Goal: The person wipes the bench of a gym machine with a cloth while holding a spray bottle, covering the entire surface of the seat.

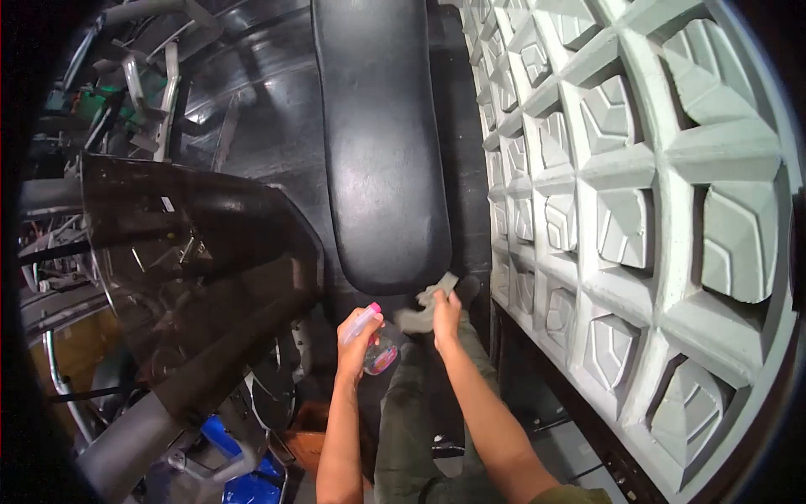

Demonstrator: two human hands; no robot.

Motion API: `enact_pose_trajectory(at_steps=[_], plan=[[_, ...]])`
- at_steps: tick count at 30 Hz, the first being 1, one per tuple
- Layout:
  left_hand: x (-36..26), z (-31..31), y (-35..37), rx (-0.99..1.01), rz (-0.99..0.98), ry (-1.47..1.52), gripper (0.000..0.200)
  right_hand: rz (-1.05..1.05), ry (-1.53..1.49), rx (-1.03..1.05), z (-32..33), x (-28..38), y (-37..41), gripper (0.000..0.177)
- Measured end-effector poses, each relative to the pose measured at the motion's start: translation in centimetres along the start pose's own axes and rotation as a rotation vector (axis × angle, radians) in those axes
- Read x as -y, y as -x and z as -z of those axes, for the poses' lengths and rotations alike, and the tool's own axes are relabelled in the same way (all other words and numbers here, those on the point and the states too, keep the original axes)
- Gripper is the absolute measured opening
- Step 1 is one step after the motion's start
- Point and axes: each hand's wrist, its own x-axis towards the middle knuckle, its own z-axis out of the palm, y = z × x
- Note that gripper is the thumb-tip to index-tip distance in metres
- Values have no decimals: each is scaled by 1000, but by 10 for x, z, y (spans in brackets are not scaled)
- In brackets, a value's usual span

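My left hand [353,340] is wrapped round a clear spray bottle [382,359] with a pink nozzle tip and a pinkish label. In my right hand [447,317] is a greyish cloth [420,317], bunched up, its left end smeared by motion. Both hands are close to the near end of a long black padded bench [386,176]. The bottle and the cloth are apart from each other, and neither visibly touches the pad.
A white wall of patterned openwork blocks [621,218] runs along the right. On the left stands a dark, glossy machine cover [201,252] with metal-framed gym equipment [151,92] behind it. An orange-brown box [315,445] and a blue object [248,483] are low on the left.
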Motion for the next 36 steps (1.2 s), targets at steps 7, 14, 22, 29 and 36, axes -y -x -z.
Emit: enact_pose_trajectory(at_steps=[7, 14, 22, 29, 36], plan=[[-56, -19, 35, -36, -90, -21, 16, -33, -27, 367, 55, 87, 41, 32], [-142, -43, 98, -112, -309, -38, 18, 147, -143, 602, 85, 208, 54, 30], [-228, -55, 177, -181, -561, -136, 25, 293, -211, 838, 90, 354, 145, 24], [-272, -24, 224, -291, -742, -96, 16, 387, -137, 946, 58, 377, 195, 31], [-291, 42, 235, -238, -692, 15, 19, 425, -72, 1037, 9, 388, 231, 32]])
